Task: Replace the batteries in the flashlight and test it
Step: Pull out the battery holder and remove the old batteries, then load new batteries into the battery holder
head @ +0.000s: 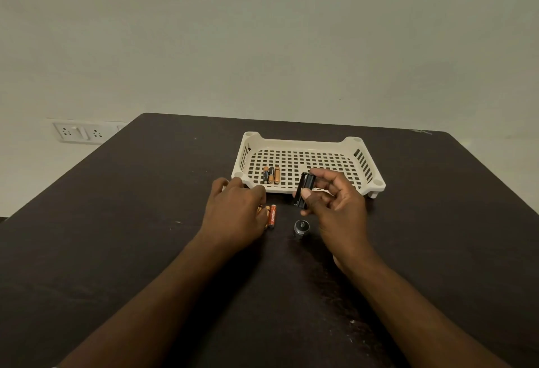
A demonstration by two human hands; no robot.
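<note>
I see a white tray [309, 146] near the counter's [116, 251] far edge, with three batteries [271, 174] at its front left. My right hand [335, 207] pinches the black holder [304, 190] above the cap [302, 227]. My left hand [233, 210], fingers curled, touches loose cells [271, 216] on the counter.

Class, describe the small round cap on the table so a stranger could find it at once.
Start at the white slotted tray on the dark table. Just in front of it, below the right hand, sits the round flashlight cap. Unlike the orange batteries to its left, it is silvery-black and stubby.
</note>
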